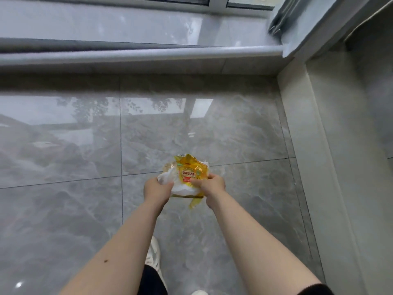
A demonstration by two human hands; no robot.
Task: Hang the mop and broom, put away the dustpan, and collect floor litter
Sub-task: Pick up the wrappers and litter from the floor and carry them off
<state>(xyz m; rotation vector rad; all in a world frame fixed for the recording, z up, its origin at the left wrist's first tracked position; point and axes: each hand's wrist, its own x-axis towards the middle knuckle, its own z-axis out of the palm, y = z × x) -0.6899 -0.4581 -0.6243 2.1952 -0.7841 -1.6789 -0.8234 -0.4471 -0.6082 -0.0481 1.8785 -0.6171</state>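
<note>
1. Left hand (157, 189) grips the crumpled white tissue wad (170, 177); right hand (210, 185) pinches the crinkled yellow plastic snack wrapper (190, 168).
2. Litter bundle is held between both hands, above the glossy grey marble floor tiles (63, 209).
3. Likely step: compacting litter. Squeeze it tight, tuck in the dangling yellow strip, then carry it one-handed.

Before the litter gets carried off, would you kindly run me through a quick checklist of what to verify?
1. Left hand grips the white crumpled paper: ok.
2. Right hand grips the yellow wrapper: ok.
3. Bundle lifted off the floor: ok, by the look of it.
4. No loose piece about to drop: not ok, a yellow strip dangles below.
5. Other litter on the visible tiles: ok, none seen.
6. Bin within reach: cannot tell, none in view.
</note>
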